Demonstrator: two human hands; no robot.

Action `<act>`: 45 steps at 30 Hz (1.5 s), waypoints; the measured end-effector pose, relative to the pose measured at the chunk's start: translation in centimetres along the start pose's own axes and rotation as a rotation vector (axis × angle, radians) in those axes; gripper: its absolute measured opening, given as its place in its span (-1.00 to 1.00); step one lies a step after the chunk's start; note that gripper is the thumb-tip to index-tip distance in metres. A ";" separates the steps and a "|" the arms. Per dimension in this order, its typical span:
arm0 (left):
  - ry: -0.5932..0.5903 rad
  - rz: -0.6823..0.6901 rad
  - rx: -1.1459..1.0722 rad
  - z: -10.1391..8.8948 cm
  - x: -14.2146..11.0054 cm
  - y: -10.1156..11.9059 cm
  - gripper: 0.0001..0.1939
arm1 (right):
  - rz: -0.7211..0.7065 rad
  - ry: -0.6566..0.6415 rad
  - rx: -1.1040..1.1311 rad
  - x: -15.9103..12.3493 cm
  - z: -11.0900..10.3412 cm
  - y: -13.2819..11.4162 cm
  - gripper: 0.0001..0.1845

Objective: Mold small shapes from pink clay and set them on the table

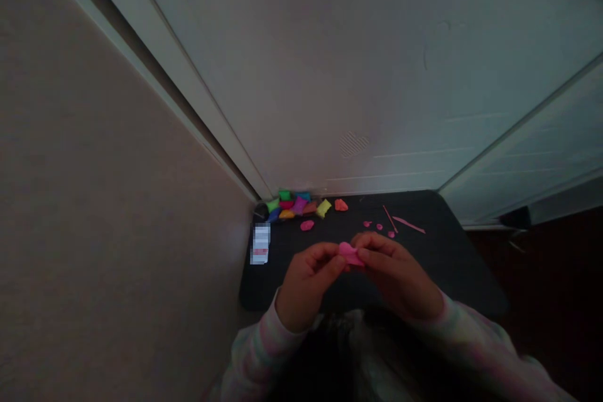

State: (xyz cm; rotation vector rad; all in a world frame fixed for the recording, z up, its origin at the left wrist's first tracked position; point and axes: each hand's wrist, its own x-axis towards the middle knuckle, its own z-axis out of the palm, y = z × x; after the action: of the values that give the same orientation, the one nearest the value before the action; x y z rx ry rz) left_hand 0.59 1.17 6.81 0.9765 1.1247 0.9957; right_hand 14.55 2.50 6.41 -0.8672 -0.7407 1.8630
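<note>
A flattened piece of pink modelling clay (pixel 350 255) is held up above the dark table. My left hand (pixel 308 279) pinches its left side between thumb and fingers. On the other side my right hand (pixel 398 273) grips the clay with thumb and forefinger. Beyond the hands lies a pink clay lump (pixel 307 225), left of centre. Several small pink bits (pixel 379 227) are scattered past my right hand. Two thin pink tools sit near them, a straight stick (pixel 390 218) and a pointed, flatter one (pixel 409 225).
Colourful clay packets (pixel 299 205) are heaped at the table's far left, with an orange lump (pixel 342 205) to their right. A phone (pixel 260 243) with a lit screen lies at the left edge. The dark table (pixel 452 257) meets a white panel (pixel 301 75) behind and a wall (pixel 117 232) at left.
</note>
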 end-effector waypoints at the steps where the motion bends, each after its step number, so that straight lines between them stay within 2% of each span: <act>1: 0.006 0.004 0.004 0.0 0.0 0.0 -0.89 | 0.005 -0.002 0.002 0.0 0.0 0.0 -0.85; 8: 0.113 0.028 -0.084 -0.4 0.2 -0.9 -0.88 | -0.035 -0.056 -0.167 0.1 0.2 0.1 -0.88; 11: 0.139 0.026 -0.127 -0.4 0.3 -0.5 -0.86 | -0.056 -0.064 -0.230 0.3 0.4 0.0 -0.86; 14: 0.117 0.030 -0.077 -0.1 0.5 0.4 -0.88 | -0.095 -0.049 -0.269 0.5 0.5 -0.2 -0.82; 18: 0.084 0.038 -0.065 0.5 0.5 1.2 -0.90 | -0.135 -0.115 -0.239 0.5 0.5 -0.6 -0.79; 22: 0.009 0.032 -0.170 0.9 0.5 1.0 -0.80 | -0.121 -0.137 -0.239 0.4 0.4 -0.6 -0.83; 27: -0.011 0.008 -0.229 0.9 0.8 0.5 -0.85 | -0.136 -0.130 -0.211 0.3 0.0 -0.1 -0.84; 31: 0.038 -0.016 -0.352 0.9 1.2 0.7 -0.91 | -0.245 -0.174 -0.324 0.2 0.0 0.0 -0.87; 35: 0.103 -0.038 -0.559 1.2 1.2 1.2 -0.90 | -0.531 -0.184 -0.703 0.3 0.1 -0.1 -0.73; 38: 0.118 -0.038 -0.642 1.2 1.1 1.1 -0.88 | -0.660 -0.144 -0.854 0.5 0.1 -0.2 -0.75; 41: 0.101 0.013 -0.586 1.0 0.9 0.6 -0.86 | -0.668 -0.083 -0.883 0.6 0.0 -0.4 -0.81; 45: 0.109 0.068 -0.328 0.6 0.8 0.0 -0.82 | -0.634 -0.047 -0.859 0.4 0.0 -0.5 -0.86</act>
State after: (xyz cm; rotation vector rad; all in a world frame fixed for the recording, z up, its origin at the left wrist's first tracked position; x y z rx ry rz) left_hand 1.30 1.85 6.76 0.7065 0.9824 1.2556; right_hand 14.70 3.08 6.68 -0.9395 -1.6776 0.9711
